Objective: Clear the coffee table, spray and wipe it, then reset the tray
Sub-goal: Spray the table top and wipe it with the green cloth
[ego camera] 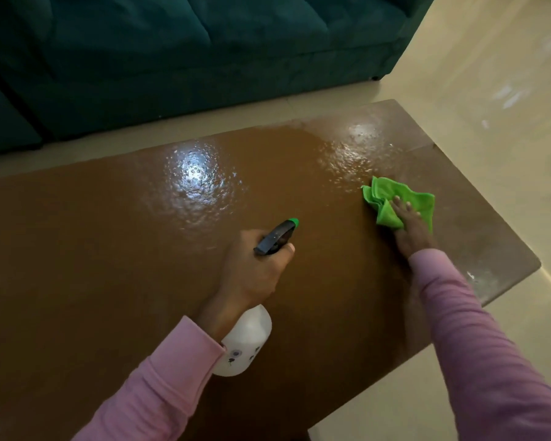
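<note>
Left hand (pixel 252 272): wrapped tight around the neck of my white spray bottle (pixel 245 342), black trigger head and green nozzle tip aimed out over the table.
Right hand (pixel 409 226): flat, fingers spread, pressing down on the green cloth (pixel 395 202), not gripping it.
Cloth: bunched up near the table's far right corner.
Coffee table (pixel 109 249): brown top, bare, shiny wet patches toward the far edge.
Sleeves: pink, both arms.
Behind it: dark teal sofa (pixel 204 43), cream floor (pixel 506 90).
</note>
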Motion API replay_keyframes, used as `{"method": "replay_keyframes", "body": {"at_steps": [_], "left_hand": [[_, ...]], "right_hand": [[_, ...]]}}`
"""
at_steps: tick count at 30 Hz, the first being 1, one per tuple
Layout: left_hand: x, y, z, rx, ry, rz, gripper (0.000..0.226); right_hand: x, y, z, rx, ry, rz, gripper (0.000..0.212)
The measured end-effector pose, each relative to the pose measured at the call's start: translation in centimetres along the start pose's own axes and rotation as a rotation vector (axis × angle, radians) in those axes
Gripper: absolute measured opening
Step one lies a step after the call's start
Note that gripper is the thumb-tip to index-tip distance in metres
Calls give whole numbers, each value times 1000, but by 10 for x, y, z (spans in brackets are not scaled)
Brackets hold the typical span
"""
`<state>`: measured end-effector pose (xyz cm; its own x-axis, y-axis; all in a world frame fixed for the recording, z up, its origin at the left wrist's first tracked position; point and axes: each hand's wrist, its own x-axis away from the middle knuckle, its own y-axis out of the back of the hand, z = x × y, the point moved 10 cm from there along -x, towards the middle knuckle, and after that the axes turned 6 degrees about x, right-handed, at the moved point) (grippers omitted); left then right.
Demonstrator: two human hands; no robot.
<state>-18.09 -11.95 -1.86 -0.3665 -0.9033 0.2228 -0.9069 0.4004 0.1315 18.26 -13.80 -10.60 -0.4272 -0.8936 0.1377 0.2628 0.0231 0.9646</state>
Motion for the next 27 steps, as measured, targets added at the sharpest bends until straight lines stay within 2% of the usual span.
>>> {"method": "replay_keyframes", "body": {"at_steps": [3,7,10,12,15,18,20,24,27], "left_hand": [[9,-2,5,28,-11,27,32],[13,-6,8,29,-6,54,44],[14,-5,8,42,9,57,43],[15,-4,10,30,19,51,41],[21,-12,14,11,41,53,32],[22,-34,17,17,83,63,27],[21,-51,16,49,116,42,22],[11,-84,10,74,145,-10,21],[5,-104,5,45,167,-11,17]], "right_hand": [[19,-9,27,6,-2,-4,63],[109,-34,90,-3,232,45,83],[145,-42,85,53,367,64,91],[128,-32,45,76,310,47,88],[88,-3,-23,20,60,10,80],[82,-5,-28,70,-15,21,73],[107,-14,-2,96,92,-9,69],[190,-38,51,137,447,18,80],[191,-32,19,136,532,78,79]]}}
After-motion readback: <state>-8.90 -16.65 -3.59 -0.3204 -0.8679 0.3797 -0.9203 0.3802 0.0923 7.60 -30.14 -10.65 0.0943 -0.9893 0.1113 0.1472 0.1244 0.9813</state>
